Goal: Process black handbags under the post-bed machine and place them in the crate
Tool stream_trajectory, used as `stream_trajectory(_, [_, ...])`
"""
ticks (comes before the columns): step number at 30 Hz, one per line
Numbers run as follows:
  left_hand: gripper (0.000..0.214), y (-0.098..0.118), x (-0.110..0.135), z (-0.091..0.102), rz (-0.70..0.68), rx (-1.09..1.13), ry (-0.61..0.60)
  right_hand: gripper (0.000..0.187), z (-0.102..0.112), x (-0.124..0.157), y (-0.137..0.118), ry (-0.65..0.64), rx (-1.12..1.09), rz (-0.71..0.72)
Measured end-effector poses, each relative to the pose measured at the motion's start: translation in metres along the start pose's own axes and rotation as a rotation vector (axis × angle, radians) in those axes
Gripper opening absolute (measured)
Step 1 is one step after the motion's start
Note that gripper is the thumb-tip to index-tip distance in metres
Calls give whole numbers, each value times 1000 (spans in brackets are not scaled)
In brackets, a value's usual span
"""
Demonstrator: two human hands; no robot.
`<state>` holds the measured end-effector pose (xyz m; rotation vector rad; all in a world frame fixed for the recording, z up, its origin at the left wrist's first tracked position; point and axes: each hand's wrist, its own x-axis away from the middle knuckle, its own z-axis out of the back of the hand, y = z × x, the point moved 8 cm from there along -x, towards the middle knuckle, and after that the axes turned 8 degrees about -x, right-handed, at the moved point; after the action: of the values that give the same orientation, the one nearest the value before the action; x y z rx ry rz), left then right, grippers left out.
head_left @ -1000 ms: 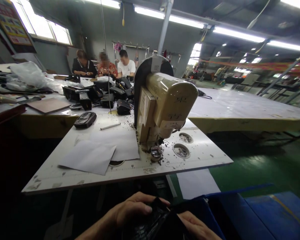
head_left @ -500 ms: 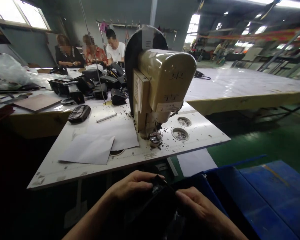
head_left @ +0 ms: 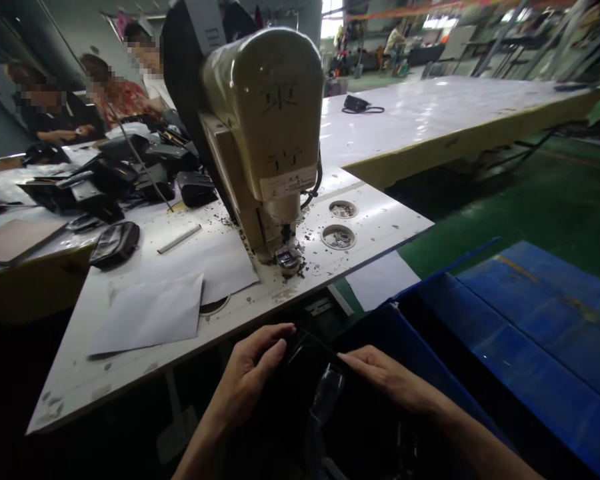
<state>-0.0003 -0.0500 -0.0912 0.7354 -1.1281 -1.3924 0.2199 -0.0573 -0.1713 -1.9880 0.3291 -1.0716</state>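
Note:
Below the table's front edge, my left hand (head_left: 254,360) pinches the left side of a black glossy piece (head_left: 307,352), perhaps a bag or pouch; its exact kind is too dark to make out. My right hand (head_left: 380,373) is closed on the right edge of the same piece. A strip of clear plastic (head_left: 329,387) shines between the hands, over dark material. Just beyond stands a beige riveting or fastener press (head_left: 275,120), its small round metal die (head_left: 288,259) above the white table (head_left: 300,293). Dark scraps lie around the die.
White paper sheets (head_left: 150,313), a black zipped case (head_left: 115,244) and a pale rod (head_left: 179,239) lie on the table's left. Two round cups (head_left: 338,236) hold small metal bits. A blue bin (head_left: 520,333) stands at right. Black bags (head_left: 105,177) and seated people are behind.
The view has turned right and down, so the press sits further left. Both hands still grip the black piece, which has shifted, and the clear plastic strip shows more plainly.

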Motion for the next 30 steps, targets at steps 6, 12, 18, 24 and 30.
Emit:
stream_trajectory(6, [28,19,0,-17,-47,-292,11,60,-1,2,14,24,-114,16])
stream_trajectory(12, [22,17,-7,-30,-71,-297,60,62,5,5,21,43,-149,31])
stream_trajectory(18, [21,21,-8,-35,-120,-250,72,60,13,20,7,152,-22,33])
stream_trajectory(24, [22,20,-8,-43,-172,-169,118,57,28,40,-8,323,279,153])
stream_trajectory(30, [24,19,-4,-51,-211,-124,122,56,32,53,-7,402,422,196])
